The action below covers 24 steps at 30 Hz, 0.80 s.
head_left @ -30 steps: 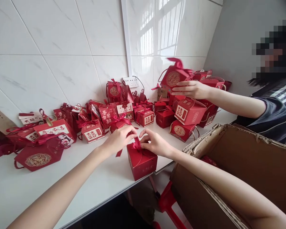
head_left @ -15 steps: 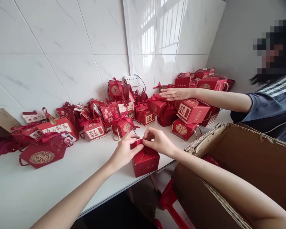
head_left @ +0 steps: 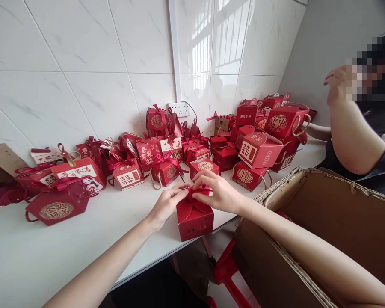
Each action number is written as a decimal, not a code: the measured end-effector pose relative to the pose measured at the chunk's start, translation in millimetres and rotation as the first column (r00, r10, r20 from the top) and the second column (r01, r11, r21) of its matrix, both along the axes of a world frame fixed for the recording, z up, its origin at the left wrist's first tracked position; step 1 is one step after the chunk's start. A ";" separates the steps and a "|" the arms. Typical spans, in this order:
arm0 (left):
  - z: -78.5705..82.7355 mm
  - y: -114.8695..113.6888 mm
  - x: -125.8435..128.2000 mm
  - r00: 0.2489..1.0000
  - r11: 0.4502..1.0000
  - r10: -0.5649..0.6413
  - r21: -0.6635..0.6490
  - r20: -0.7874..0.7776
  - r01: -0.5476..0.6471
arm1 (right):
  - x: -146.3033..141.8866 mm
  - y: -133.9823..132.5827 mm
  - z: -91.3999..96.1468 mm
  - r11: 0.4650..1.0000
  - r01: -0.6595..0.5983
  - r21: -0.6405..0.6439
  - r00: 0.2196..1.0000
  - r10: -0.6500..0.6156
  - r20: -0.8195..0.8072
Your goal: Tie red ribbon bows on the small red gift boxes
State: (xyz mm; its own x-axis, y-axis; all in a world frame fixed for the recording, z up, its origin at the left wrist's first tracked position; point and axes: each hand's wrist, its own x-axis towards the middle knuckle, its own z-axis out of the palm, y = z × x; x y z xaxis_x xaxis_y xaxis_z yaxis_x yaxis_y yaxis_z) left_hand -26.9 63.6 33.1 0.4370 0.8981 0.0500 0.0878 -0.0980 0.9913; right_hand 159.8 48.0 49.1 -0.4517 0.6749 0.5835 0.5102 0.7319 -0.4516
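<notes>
A small red gift box stands near the front edge of the white counter. My left hand and my right hand meet on top of it. Both pinch the red ribbon at the box's closed flaps, fingers pressed together. Right behind my hands lies another red box with a gold round emblem.
Many red gift boxes with ribbons and handles crowd the counter along the tiled wall. A large open cardboard box stands at the right. Another person's raised hand is at the far right. A red stool sits below the counter edge.
The other person has pulled the hand back from the pile of boxes and raised it. My hands stay pinched on the ribbon, shifted slightly on the box top.
</notes>
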 end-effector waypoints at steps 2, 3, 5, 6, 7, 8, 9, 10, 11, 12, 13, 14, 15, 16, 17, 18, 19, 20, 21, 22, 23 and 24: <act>-1.1 1.0 -1.9 0.999 0.999 -0.024 -0.029 0.027 0.025 | 1.7 -1.8 -0.4 0.997 -0.024 0.078 0.994 0.015 0.109; -1.8 1.6 -3.0 0.998 0.998 -0.041 -0.039 0.041 0.042 | 1.6 -2.1 -1.3 0.991 -0.018 0.131 0.988 -0.002 0.156; -3.2 3.1 -5.3 0.996 0.996 -0.070 -0.047 0.052 0.073 | 0.6 -1.8 -3.5 0.964 -0.011 0.264 0.970 -0.053 0.236; -3.6 3.9 -6.6 0.996 0.996 -0.076 -0.042 0.045 0.078 | 0.1 -1.2 -4.4 0.945 -0.019 0.325 0.960 -0.074 0.270; -3.6 4.7 -8.1 0.997 0.997 -0.072 -0.028 0.028 0.073 | 0.1 -0.5 -4.8 0.927 -0.032 0.373 0.950 -0.088 0.299; -3.1 5.5 -9.9 0.998 0.998 -0.058 -0.001 -0.001 0.058 | 0.8 0.4 -4.8 0.913 -0.045 0.406 0.942 -0.097 0.322; -2.1 6.1 -12.0 0.999 0.999 -0.032 0.042 -0.043 0.033 | 2.5 1.2 -4.4 0.905 -0.054 0.423 0.936 -0.102 0.337; -0.5 6.3 -14.4 0.996 0.995 0.003 0.096 -0.094 0.006 | 5.1 2.1 -3.5 0.904 -0.056 0.425 0.933 -0.104 0.345; 1.6 5.9 -17.0 0.988 0.988 0.041 0.156 -0.150 -0.017 | 8.5 2.9 -2.4 0.907 -0.053 0.417 0.932 -0.105 0.347; 3.9 4.8 -19.6 0.974 0.975 0.079 0.219 -0.210 -0.032 | 12.6 3.5 -1.1 0.913 -0.050 0.406 0.932 -0.104 0.348; 6.3 2.9 -22.1 0.955 0.958 0.119 0.283 -0.271 -0.040 | 17.1 3.9 0.3 0.919 -0.049 0.392 0.931 -0.100 0.351; 8.6 0.1 -24.2 0.932 0.938 0.161 0.345 -0.325 -0.042 | 21.5 4.0 1.8 0.923 -0.057 0.380 0.928 -0.092 0.362; 10.3 -3.5 -25.9 0.908 0.915 0.201 0.401 -0.369 -0.039 | 25.5 3.6 3.4 0.925 -0.071 0.372 0.922 -0.081 0.380; 11.4 -7.6 -26.8 0.887 0.893 0.234 0.448 -0.398 -0.035 | 28.8 2.9 4.9 0.926 -0.089 0.366 0.913 -0.072 0.403; 11.8 -12.1 -27.1 0.874 0.875 0.261 0.484 -0.411 -0.033 | 31.2 1.7 6.4 0.927 -0.109 0.359 0.901 -0.061 0.431; 11.5 -16.6 -26.8 0.869 0.860 0.278 0.508 -0.410 -0.036 | 32.6 0.2 7.9 0.930 -0.126 0.346 0.889 -0.049 0.456; 10.4 -20.8 -25.9 0.871 0.851 0.288 0.523 -0.398 -0.042 | 32.9 -1.5 9.3 0.936 -0.132 0.327 0.880 -0.041 0.474; 8.9 -24.6 -24.6 0.876 0.845 0.294 0.532 -0.383 -0.051 | 32.1 -3.4 10.6 0.949 -0.113 0.294 0.879 -0.043 0.476; 7.1 -27.6 -23.2 0.879 0.841 0.302 0.537 -0.368 -0.064 | 30.5 -5.2 11.7 0.968 -0.057 0.243 0.888 -0.062 0.455; 5.2 -30.0 -21.7 0.881 0.841 0.307 0.536 -0.359 -0.075 | 28.2 -7.0 12.7 0.986 0.026 0.168 0.902 -0.096 0.420; 3.4 -31.6 -20.3 0.883 0.845 0.308 0.529 -0.354 -0.083 | 25.4 -8.6 13.5 0.990 0.121 0.066 0.914 -0.137 0.382; 1.7 -32.7 -19.1 0.886 0.853 0.302 0.515 -0.351 -0.087 | 22.3 -10.0 14.2 0.977 0.208 -0.054 0.919 -0.176 0.352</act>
